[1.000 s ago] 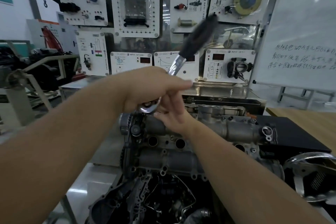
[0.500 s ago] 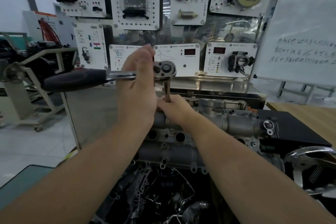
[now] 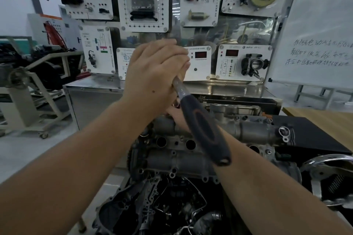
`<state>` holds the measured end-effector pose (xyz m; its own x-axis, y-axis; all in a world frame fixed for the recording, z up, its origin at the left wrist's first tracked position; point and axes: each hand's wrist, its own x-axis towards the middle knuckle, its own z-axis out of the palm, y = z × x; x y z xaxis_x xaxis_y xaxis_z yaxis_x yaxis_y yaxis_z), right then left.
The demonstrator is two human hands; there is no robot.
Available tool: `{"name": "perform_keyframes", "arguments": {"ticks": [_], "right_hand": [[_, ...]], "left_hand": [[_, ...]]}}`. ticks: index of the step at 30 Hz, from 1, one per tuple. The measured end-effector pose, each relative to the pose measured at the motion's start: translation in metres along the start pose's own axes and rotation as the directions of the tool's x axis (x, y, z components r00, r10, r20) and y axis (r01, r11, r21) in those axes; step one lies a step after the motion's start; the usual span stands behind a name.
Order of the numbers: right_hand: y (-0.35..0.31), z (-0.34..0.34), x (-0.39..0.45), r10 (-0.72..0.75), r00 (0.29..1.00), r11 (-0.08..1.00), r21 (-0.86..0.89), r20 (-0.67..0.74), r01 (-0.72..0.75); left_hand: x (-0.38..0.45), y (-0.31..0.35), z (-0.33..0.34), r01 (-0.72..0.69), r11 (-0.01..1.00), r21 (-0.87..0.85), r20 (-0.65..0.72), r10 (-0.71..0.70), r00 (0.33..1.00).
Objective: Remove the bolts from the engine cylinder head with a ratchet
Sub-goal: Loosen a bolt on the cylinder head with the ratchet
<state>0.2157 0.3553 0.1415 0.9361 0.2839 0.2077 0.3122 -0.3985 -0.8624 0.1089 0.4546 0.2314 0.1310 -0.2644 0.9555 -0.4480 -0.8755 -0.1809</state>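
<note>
Cylinder head: the cylinder head (image 3: pixel 191 139) sits at centre frame, lower middle, grey cast metal with round bores showing; no bolt being worked is visible, since the hands cover that spot.
Ratchet: the ratchet (image 3: pixel 202 129) slants from centre down toward lower right, its black grip free and its head hidden under the left hand.
Left hand: the left hand (image 3: pixel 154 76) wraps over the ratchet's head end at centre, fingers curled round the metal shank.
Right hand: the right hand (image 3: pixel 175 115) lies just below, mostly hidden; I cannot tell whether it pinches the extension or rests flat.
Risk 1: gripped so near the head, the long handle may swing into the right forearm.
Risk 2: a tilted socket could slip off and round the bolt.
Risk 3: a loosened bolt may drop into the open engine (image 3: pixel 162 206) below.
</note>
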Motion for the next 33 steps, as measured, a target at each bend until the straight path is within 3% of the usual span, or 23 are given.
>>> {"name": "perform_keyframes", "arguments": {"ticks": [3,6,9,10,11,12,14,16,17,19,21,22,24,27,29,31,33], "right_hand": [[0.000,-0.002,-0.003,-0.016,1.000,0.999,0.040,-0.027,0.017],[-0.003,-0.006,-0.009,-0.040,0.999,0.994,-0.104,0.002,0.040],[-0.004,-0.007,-0.012,-0.074,0.997,0.990,-0.116,0.006,0.074],[-0.006,-0.007,-0.014,-0.083,0.997,0.987,-0.137,0.004,0.083],[-0.006,-0.006,-0.014,-0.099,0.995,0.985,-0.143,0.004,0.099],[-0.007,-0.006,-0.015,-0.096,0.995,0.984,-0.150,0.009,0.097],[-0.008,-0.006,-0.015,-0.097,0.995,0.980,-0.172,0.010,0.098],[-0.008,-0.006,-0.014,-0.098,0.995,0.978,-0.183,0.008,0.098],[-0.007,-0.006,-0.014,-0.096,0.995,0.979,-0.180,0.007,0.095],[-0.006,-0.006,-0.013,-0.078,0.997,0.985,-0.151,0.001,0.077],[-0.007,-0.005,-0.013,-0.066,0.998,0.986,-0.154,-0.006,0.064],[-0.007,-0.005,-0.012,-0.065,0.998,0.984,-0.168,-0.011,0.062],[-0.009,-0.003,-0.011,-0.062,0.998,0.979,-0.194,-0.017,0.058],[-0.011,-0.003,-0.011,-0.053,0.998,0.981,-0.190,-0.023,0.048],[-0.013,-0.004,-0.013,-0.026,0.999,0.991,-0.136,-0.025,0.022],[-0.014,-0.005,-0.016,0.002,1.000,0.995,-0.096,-0.010,-0.003],[-0.016,-0.007,-0.019,0.015,1.000,0.995,-0.097,0.003,-0.014]], "left_hand": [[0.020,-0.001,-0.014,-0.030,0.978,0.205,0.316,-0.037,0.948],[0.043,0.000,-0.020,-0.090,0.891,0.445,0.565,-0.202,0.800],[0.050,0.001,-0.019,-0.003,0.957,0.290,0.692,-0.207,0.692],[0.051,0.000,-0.020,0.073,0.970,0.233,0.765,-0.230,0.602],[0.050,-0.002,-0.022,0.224,0.965,0.139,0.814,-0.240,0.528],[0.050,-0.005,-0.024,0.447,0.894,0.036,0.846,-0.265,0.462],[0.047,-0.011,-0.029,0.815,0.558,-0.159,0.871,-0.309,0.381],[0.041,-0.016,-0.026,0.948,0.130,-0.290,0.871,-0.376,0.318],[0.037,-0.016,-0.025,0.934,-0.096,-0.343,0.866,-0.418,0.275],[0.028,-0.013,-0.019,0.741,-0.473,-0.477,0.822,-0.540,0.184],[0.019,-0.010,-0.012,0.498,-0.627,-0.598,0.749,-0.659,0.070],[0.012,-0.009,-0.009,0.438,-0.638,-0.633,0.718,-0.696,0.024],[-0.002,-0.004,-0.007,0.427,-0.596,-0.680,0.658,-0.753,-0.003],[-0.024,0.013,-0.004,0.493,-0.449,-0.745,0.559,-0.824,0.094],[-0.036,0.028,-0.002,0.593,-0.235,-0.770,0.458,-0.851,0.258],[-0.043,0.039,-0.001,0.633,0.106,-0.767,0.288,-0.825,0.487],[-0.043,0.041,0.005,0.540,0.452,-0.710,0.096,-0.697,0.711]]}}
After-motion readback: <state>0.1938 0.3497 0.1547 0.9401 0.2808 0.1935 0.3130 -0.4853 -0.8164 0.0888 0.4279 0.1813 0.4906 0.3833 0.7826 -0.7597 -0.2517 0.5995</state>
